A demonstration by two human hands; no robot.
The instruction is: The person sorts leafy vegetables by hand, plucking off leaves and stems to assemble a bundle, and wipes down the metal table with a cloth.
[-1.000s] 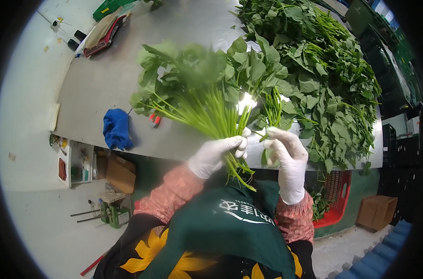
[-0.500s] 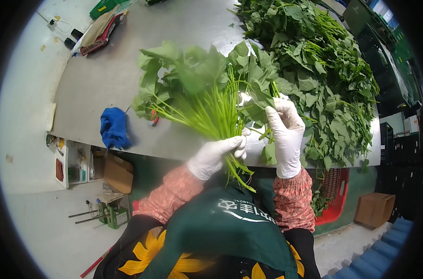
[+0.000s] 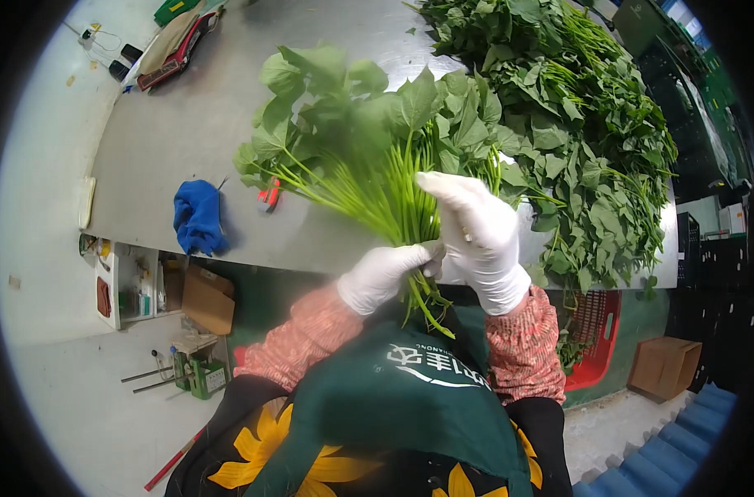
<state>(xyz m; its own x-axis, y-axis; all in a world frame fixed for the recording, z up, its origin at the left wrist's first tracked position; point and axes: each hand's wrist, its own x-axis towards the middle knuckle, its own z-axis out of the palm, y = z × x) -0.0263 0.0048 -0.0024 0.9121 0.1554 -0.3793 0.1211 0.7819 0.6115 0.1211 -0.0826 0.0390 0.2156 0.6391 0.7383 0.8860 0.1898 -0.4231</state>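
Probably light and easily bruised, the leafy bunch fans beyond the left hand, sensibly clasping its stems; I can't tell whether the right hand, alongside, grips anything.

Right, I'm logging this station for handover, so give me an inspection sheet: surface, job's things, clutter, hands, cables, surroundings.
Surface: metal table, bare grey across much of its left side.
Job's things: bunch of leafy stems held up; larger pile of greens along the table's right.
Clutter: blue cloth and small red item left of the bunch.
Hands: both gloved; left hand closed around the stems; right hand beside them, fingers extended, contact unclear.
Cables: thin wires at upper left.
Surroundings: red crate and cardboard box at lower right.
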